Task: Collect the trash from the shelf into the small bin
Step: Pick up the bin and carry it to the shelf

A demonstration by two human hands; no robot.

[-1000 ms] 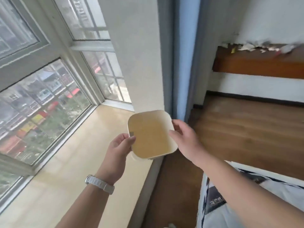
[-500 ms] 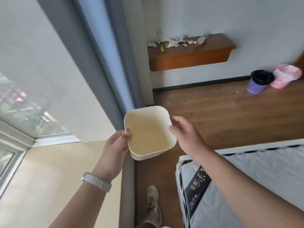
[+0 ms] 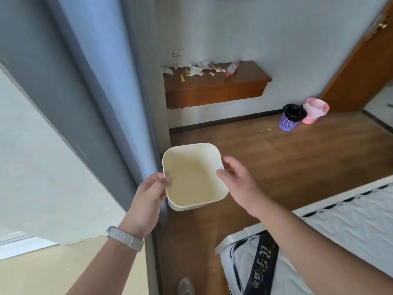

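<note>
I carry a small cream square bin [image 3: 193, 177] in front of me, empty inside. My left hand [image 3: 148, 199] pinches its left rim, thumb inside. My right hand [image 3: 236, 182] grips its right rim. Across the room a brown wall-mounted shelf [image 3: 214, 86] carries scattered trash [image 3: 195, 70]: several crumpled white papers, a yellow wrapper and a lying plastic bottle [image 3: 231, 69].
A purple basket with a black liner [image 3: 291, 118] and a pink bin [image 3: 314, 110] stand on the wooden floor right of the shelf. A mattress [image 3: 331, 235] fills the lower right. A blue-grey curtain [image 3: 110, 86] hangs at left. A brown door [image 3: 361, 67] is far right.
My view has swung from the window to the room, bringing the shelf, trash and floor bins into sight. Both hands keep the same hold on the bin.
</note>
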